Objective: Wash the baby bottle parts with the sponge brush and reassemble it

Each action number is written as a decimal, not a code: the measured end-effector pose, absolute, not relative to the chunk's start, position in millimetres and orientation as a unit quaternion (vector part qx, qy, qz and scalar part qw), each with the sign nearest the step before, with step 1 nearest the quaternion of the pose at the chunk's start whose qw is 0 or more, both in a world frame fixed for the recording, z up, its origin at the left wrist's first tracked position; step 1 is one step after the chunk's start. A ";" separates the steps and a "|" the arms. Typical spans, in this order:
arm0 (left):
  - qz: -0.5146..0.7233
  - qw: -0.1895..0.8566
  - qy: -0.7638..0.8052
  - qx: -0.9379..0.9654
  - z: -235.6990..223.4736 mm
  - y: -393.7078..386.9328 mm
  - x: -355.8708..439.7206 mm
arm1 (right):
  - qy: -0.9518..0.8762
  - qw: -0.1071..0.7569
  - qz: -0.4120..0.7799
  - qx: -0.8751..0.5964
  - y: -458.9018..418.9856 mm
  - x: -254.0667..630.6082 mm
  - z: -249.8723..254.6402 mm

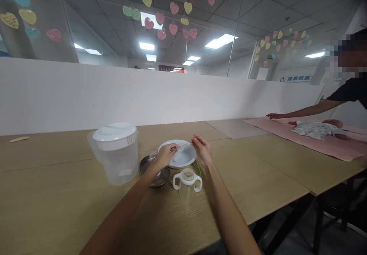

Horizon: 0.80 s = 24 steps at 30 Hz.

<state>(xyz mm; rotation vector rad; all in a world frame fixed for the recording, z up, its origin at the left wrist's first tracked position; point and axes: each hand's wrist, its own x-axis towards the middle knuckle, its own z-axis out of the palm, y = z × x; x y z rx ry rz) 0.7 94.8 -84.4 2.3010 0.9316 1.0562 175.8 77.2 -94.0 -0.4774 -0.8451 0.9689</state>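
Over a white plate (187, 160), my left hand (166, 155) pinches a small clear round piece (179, 147). Its exact kind is too small to make out. My right hand (202, 148) has its fingertips closed on a thin rod (185, 144), whose far end reaches the clear piece. Just below the hands stands a clear baby bottle (187, 189) with two white handles and an uncapped top. A metal bowl (164, 179) sits under my left forearm, with a clear rounded part (153, 157) in it, partly hidden by the arm.
A lidded translucent pitcher (119, 163) stands left of the metal bowl. A green strip (198, 168) lies beside the plate. On the right, another person's arm (304, 111) reaches over a pink mat (329, 148) with a clothed doll (312, 129). A white wall (172, 98) backs the table.
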 end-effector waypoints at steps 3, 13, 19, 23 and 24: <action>0.385 0.213 0.331 0.835 -83.3 93.5 0.9 | -0.427 0.759 0.412 -0.269 75.0 173.2 -93.8; 0.388 0.190 0.397 0.810 -71.0 76.7 7.0 | -0.580 0.671 0.289 -0.359 71.3 161.3 -96.7; 0.407 0.189 0.386 0.806 -68.8 73.9 7.6 | -0.631 0.666 0.194 -0.348 67.0 158.8 -89.5; 0.415 0.197 0.372 0.807 -73.0 78.8 7.5 | -0.612 0.691 0.183 -0.340 51.0 160.9 -75.2; 0.416 0.202 0.366 0.808 -73.5 79.6 7.8 | -0.614 0.691 0.172 -0.341 47.0 161.2 -71.9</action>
